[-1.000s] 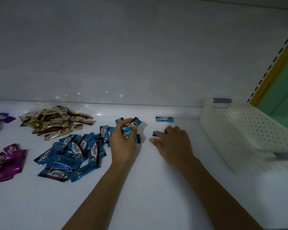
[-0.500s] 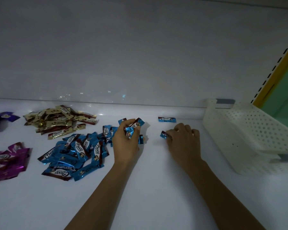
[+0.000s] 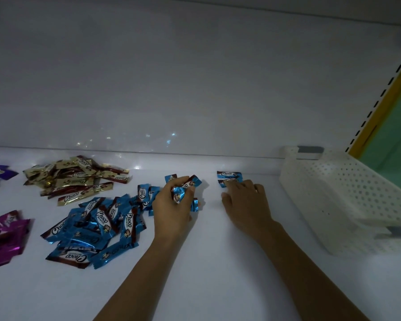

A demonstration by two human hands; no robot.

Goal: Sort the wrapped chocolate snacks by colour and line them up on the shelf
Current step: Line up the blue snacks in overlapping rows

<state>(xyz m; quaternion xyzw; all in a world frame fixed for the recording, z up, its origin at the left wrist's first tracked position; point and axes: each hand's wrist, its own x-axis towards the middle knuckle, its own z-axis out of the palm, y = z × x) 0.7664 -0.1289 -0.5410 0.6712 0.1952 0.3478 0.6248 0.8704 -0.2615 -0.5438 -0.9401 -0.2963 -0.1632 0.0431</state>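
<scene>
Where the flat white shelf [image 3: 218, 286] lies nearest, a loose heap of blue foil-wrapped chocolate snacks [image 3: 95, 230] sits at eight o'clock from the left hand [image 3: 171, 209], with magenta foil snacks [image 3: 5, 237] at nine. Left hand clenched round a bunch of blue snacks [image 3: 183, 187]. Right hand [image 3: 245, 202] released, thumb splayed, fingertips resting on a single blue snack [image 3: 223, 183]. A second blue snack [image 3: 229, 174] lies just beyond at twelve, parallel. Gold foil snacks [image 3: 77, 179] at ten o'clock; white perforated plastic basket [image 3: 345, 205] at three.
</scene>
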